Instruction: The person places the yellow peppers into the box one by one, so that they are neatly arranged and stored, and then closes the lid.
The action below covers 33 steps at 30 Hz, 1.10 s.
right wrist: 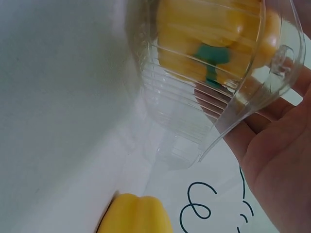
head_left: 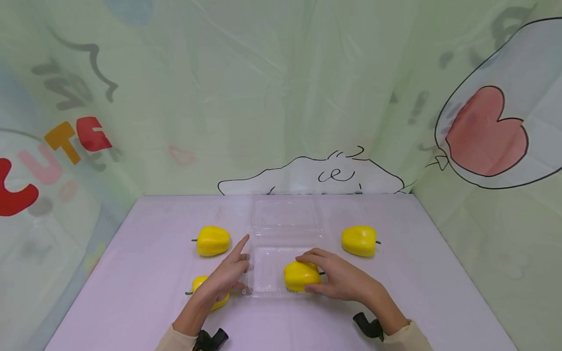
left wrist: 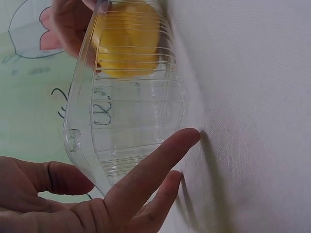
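An opened clear plastic clamshell box point(head_left: 267, 272) lies mid-table, its lid point(head_left: 286, 213) folded back away from me. My right hand point(head_left: 346, 279) grips a yellow bell pepper point(head_left: 301, 276) inside the right part of the box, thumb on the near side and fingers over the far side. Through the clear wall, the right wrist view shows the pepper's green stem point(right wrist: 211, 58) pointing toward that hand. My left hand point(head_left: 227, 274) is at the box's left wall, index finger extended; in the left wrist view its thumb touches the rim point(left wrist: 74, 138).
One yellow bell pepper point(head_left: 213, 241) lies at the far left and another point(head_left: 361, 241) at the far right. A third point(head_left: 199, 282) sits partly hidden under my left forearm. Behind the white table point(head_left: 145, 273) hangs a printed curtain point(head_left: 246, 97).
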{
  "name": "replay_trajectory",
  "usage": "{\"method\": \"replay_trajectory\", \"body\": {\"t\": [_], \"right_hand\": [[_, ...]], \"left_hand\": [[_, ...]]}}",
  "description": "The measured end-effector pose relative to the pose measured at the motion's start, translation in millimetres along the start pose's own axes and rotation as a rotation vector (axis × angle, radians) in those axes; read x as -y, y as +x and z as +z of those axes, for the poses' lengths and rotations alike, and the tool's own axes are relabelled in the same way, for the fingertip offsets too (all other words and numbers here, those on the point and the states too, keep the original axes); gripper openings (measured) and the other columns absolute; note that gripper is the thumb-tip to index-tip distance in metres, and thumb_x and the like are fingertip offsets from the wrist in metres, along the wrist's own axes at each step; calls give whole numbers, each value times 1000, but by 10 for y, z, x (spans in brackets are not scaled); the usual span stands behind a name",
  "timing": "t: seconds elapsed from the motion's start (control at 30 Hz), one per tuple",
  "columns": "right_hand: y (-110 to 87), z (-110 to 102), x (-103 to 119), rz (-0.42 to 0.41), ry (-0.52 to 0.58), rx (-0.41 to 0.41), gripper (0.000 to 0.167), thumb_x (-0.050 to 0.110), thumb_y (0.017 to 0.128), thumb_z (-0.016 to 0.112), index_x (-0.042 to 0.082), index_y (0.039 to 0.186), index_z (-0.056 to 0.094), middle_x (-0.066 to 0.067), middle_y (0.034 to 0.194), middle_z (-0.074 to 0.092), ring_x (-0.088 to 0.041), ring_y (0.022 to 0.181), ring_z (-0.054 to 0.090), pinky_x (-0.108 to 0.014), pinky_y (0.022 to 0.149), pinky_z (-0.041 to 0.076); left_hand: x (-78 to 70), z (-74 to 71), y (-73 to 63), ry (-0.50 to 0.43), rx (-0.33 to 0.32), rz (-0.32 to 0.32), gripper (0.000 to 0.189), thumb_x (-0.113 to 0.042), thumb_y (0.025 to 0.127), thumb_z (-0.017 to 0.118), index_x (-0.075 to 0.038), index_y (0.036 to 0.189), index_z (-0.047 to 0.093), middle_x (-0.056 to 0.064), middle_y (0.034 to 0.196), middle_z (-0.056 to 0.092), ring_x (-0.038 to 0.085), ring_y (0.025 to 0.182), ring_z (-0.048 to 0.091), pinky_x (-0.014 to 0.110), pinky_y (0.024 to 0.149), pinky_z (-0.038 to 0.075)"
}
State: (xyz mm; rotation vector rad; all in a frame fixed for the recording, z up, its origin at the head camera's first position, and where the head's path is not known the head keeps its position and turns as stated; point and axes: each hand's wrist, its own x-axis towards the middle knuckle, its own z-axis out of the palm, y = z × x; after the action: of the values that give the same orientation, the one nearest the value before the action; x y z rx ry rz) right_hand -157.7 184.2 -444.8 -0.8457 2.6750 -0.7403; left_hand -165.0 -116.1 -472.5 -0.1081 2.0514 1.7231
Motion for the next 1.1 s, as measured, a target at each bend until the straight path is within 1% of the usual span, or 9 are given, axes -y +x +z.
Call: {"method": "replay_trajectory", "body": {"t": [0.27, 0.67, 0.8, 0.9, 1.1], "right_hand": [[-2, 2, -24, -15, 11, 9, 63, 27, 91, 84, 14, 147, 60, 0, 146, 63, -22, 134, 62, -48, 115, 53], [-16, -7, -10, -11, -13, 0, 63, 29, 91, 83, 15, 148, 60, -1, 148, 62, -23, 136, 61, -49, 116, 52], [-68, -43, -8, -16, -22, -25, 62, 32, 92, 82, 15, 148, 60, 0, 150, 61, -25, 138, 60, -50, 116, 52], [-121, -82, -18, -2, -15, -58, 60, 35, 93, 81, 18, 147, 61, 1, 151, 60, -26, 139, 60, -52, 115, 52], [-180, -137, -56, -1, -7, -128, 54, 32, 95, 79, 23, 145, 62, 3, 150, 62, -26, 138, 61, -53, 114, 53]], "left_hand": [[-3, 12, -1, 1, 0, 2, 82, -2, 99, 40, -26, 172, 11, 37, 170, 20, 62, 147, 38, 60, 85, 64], [4, 2, -7, -7, 0, 2, 81, -2, 100, 41, -27, 172, 11, 36, 170, 21, 58, 144, 42, 52, 80, 67], [6, 4, -5, -5, -1, 2, 81, -2, 100, 41, -27, 172, 11, 36, 170, 21, 58, 144, 42, 52, 79, 67], [3, 8, -5, -7, 3, 5, 82, -2, 100, 41, -26, 172, 11, 36, 170, 21, 58, 143, 43, 51, 79, 67], [-4, 2, -17, -2, -11, -3, 82, -2, 100, 42, -27, 172, 12, 35, 170, 22, 55, 140, 46, 49, 77, 68]]}}
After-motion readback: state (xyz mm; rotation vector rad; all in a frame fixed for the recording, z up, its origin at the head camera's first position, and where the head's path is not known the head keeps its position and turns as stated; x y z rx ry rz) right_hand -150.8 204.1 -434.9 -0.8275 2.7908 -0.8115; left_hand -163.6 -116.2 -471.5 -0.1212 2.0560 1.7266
